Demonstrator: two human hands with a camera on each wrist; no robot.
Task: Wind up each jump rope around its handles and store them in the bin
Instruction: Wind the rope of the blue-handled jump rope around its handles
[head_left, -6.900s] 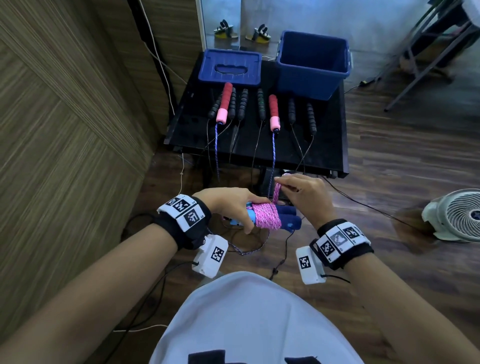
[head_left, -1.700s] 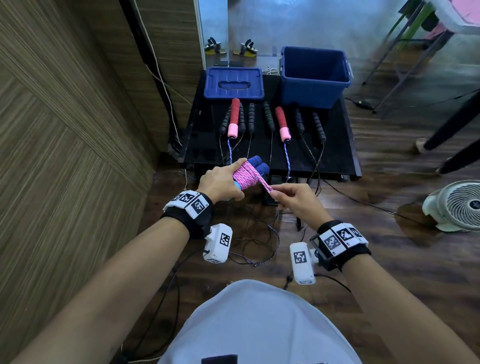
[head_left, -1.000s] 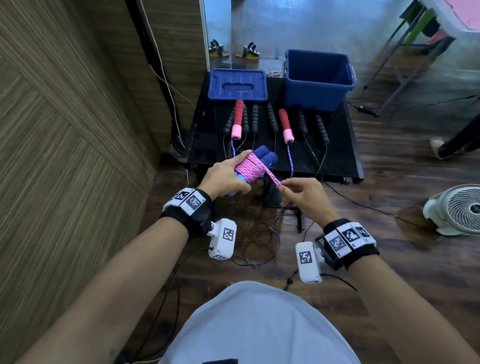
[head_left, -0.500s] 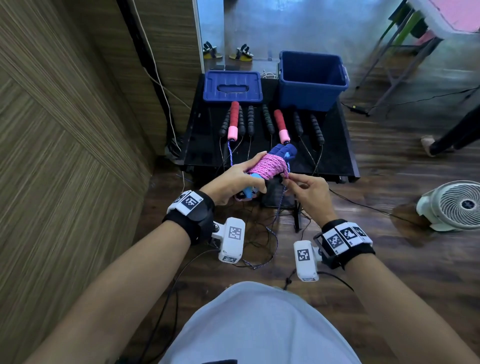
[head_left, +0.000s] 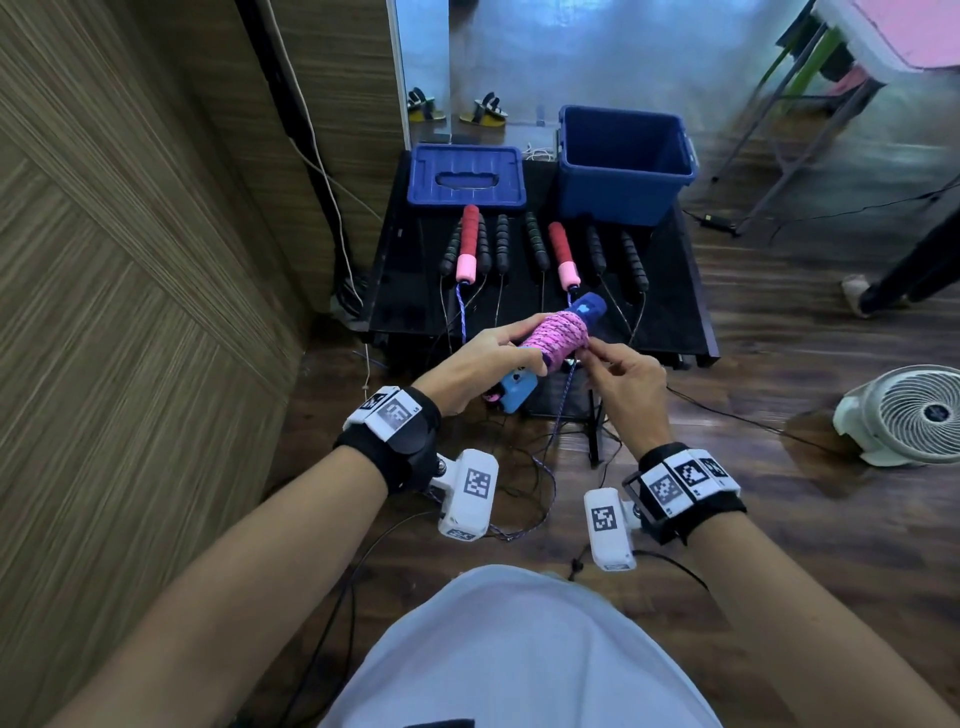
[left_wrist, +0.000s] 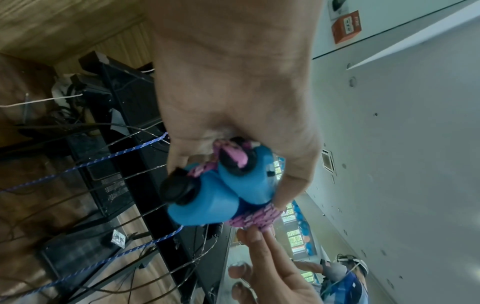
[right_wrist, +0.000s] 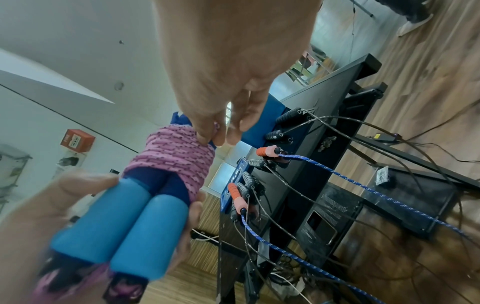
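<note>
Step in hand: finishing the wind of the pink rope around its paired blue handles.
Left hand: grip closed round the handles' light-blue ends.
Right hand: grip pinching at the coil's far edge, apparently tucking the rope's tail; the tip is hidden.
Next: secure the tail, then carry the bundle beyond the grip to the open blue bin.
Between grip and bin: unwound ropes with red-pink handles and black handles on the black surface, cords trailing off its near edge. Blue lid left of bin.
</note>
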